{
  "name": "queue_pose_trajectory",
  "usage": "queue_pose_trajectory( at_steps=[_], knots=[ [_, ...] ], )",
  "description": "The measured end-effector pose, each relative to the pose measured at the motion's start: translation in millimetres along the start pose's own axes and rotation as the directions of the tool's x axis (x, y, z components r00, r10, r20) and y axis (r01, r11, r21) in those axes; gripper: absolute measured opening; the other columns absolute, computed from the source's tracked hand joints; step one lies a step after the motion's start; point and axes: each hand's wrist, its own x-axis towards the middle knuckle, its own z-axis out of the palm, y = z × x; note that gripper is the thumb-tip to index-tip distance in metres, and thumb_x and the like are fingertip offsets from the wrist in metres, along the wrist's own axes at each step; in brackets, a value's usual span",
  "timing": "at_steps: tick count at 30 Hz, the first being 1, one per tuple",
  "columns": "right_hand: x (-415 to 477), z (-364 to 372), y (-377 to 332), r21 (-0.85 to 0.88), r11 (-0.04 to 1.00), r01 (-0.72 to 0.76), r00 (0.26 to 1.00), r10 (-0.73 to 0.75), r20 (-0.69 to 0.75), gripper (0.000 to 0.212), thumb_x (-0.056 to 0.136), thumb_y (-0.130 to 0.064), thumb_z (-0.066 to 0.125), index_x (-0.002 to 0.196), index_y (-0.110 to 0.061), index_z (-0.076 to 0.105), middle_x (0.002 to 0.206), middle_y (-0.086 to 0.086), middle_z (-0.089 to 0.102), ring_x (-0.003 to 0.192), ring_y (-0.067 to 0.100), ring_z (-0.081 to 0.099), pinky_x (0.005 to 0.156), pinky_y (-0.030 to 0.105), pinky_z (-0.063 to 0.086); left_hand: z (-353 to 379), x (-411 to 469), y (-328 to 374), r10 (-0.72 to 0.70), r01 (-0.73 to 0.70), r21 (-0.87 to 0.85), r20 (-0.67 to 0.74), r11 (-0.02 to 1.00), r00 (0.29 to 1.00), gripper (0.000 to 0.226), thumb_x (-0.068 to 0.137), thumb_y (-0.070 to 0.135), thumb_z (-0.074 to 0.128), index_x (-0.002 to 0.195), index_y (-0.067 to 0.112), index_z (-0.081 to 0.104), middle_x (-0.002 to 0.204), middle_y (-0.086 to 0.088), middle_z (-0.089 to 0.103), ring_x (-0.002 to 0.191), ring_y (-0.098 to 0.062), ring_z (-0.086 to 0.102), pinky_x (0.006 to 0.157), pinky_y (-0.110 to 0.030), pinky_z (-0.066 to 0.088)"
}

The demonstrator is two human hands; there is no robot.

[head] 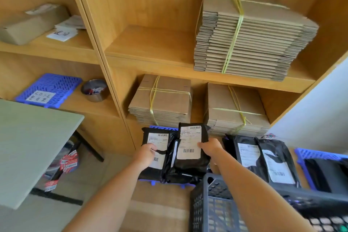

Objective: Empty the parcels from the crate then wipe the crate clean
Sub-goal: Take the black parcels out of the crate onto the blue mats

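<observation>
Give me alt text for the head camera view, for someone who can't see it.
Both hands, left hand and right hand, hold black parcels in front of wooden shelves stacked with tied cardboard bundles. A dark crate sits below.

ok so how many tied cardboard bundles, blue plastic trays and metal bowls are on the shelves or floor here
Tied cardboard bundles: 3, one on the upper shelf and two below it
Blue plastic trays: 3, one on the left shelf, one under the held parcels, one at far right
Metal bowls: 1
Total: 7
</observation>
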Motion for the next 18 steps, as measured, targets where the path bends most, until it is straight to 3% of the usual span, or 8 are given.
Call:
queue_pose_trajectory(
  at_steps=[3, 7, 11, 13, 15, 16, 18],
  knots=[
    [19, 21, 2, -0.103, 0.994, -0.031, 0.999, 0.034, 0.026, 0.040, 0.090, -0.022, 0.069, 0.124, -0.004, 0.059, 0.119, 0.012, 0.067, 0.105, 0.029, 0.066, 0.091, 0.038, 0.056, 8, 4, -12, 0.055, -0.056, 0.136, 0.009, 0.989, 0.998, 0.035, 0.105, 0.010, 0.041, 0.131, 0.012, 0.065, 0.137, -0.003, 0.061, 0.124, -0.022, 0.058, 0.095, -0.024, 0.044],
    [30, 47, 3, -0.214, 0.973, -0.091, 0.988, 0.116, 0.106, 0.040, 0.091, -0.016, 0.068, 0.127, -0.003, 0.058, 0.128, 0.012, 0.062, 0.117, 0.030, 0.060, 0.098, 0.036, 0.050, 14, 10, -24, 0.126, -0.132, 0.243, 0.039, 0.961, 0.991, 0.029, 0.099, 0.004, 0.048, 0.104, 0.006, 0.076, 0.128, -0.006, 0.066, 0.121, -0.026, 0.060, 0.101, -0.029, 0.046],
    [29, 64, 4, -0.390, 0.917, -0.078, 0.980, 0.141, 0.137, 0.042, 0.093, -0.022, 0.062, 0.130, -0.004, 0.057, 0.132, 0.014, 0.059, 0.122, 0.030, 0.056, 0.102, 0.039, 0.048, 12, 15, -28, 0.148, -0.155, 0.269, 0.045, 0.951, 0.988, 0.030, 0.101, 0.008, 0.047, 0.107, 0.009, 0.077, 0.142, -0.002, 0.057, 0.134, -0.022, 0.050, 0.110, -0.024, 0.035],
    [29, 63, 3, -0.402, 0.912, -0.079, 0.980, 0.144, 0.135, 0.044, 0.092, -0.025, 0.062, 0.131, -0.005, 0.057, 0.132, 0.014, 0.059, 0.121, 0.029, 0.057, 0.101, 0.038, 0.048, 10, 15, -26, 0.131, -0.146, 0.262, 0.075, 0.954, 0.989, 0.029, 0.102, 0.009, 0.046, 0.091, 0.007, 0.073, 0.134, 0.000, 0.059, 0.127, -0.020, 0.054, 0.100, -0.019, 0.035],
    [29, 58, 2, -0.390, 0.915, -0.103, 0.977, 0.167, 0.134, 0.048, 0.093, -0.030, 0.062, 0.134, -0.006, 0.054, 0.132, 0.012, 0.058, 0.119, 0.029, 0.057, 0.101, 0.040, 0.049, 8, 15, -20, 0.098, -0.115, 0.234, 0.086, 0.965, 0.992, 0.027, 0.100, 0.008, 0.045, 0.078, 0.018, 0.058, 0.106, -0.001, 0.061, 0.103, -0.023, 0.061, 0.085, -0.028, 0.044],
    [25, 53, 1, -0.376, 0.920, -0.112, 0.979, 0.168, 0.119, 0.049, 0.093, -0.032, 0.062, 0.133, -0.005, 0.054, 0.131, 0.012, 0.058, 0.117, 0.029, 0.058, 0.100, 0.040, 0.050, 8, 15, -17, 0.084, -0.100, 0.215, 0.086, 0.971, 0.993, 0.027, 0.099, 0.008, 0.045, 0.079, 0.023, 0.055, 0.095, 0.001, 0.057, 0.094, -0.022, 0.061, 0.079, -0.032, 0.045],
    [18, 41, -1, -0.330, 0.935, -0.128, 0.983, 0.165, 0.085, 0.046, 0.093, -0.033, 0.063, 0.129, -0.006, 0.054, 0.126, 0.012, 0.061, 0.111, 0.029, 0.061, 0.095, 0.039, 0.052, 4, 12, -7, 0.064, -0.081, 0.199, 0.088, 0.977, 0.994, 0.026, 0.101, 0.012, 0.041, 0.090, 0.026, 0.061, 0.094, 0.005, 0.056, 0.095, -0.021, 0.064, 0.076, -0.030, 0.045]
  ],
)
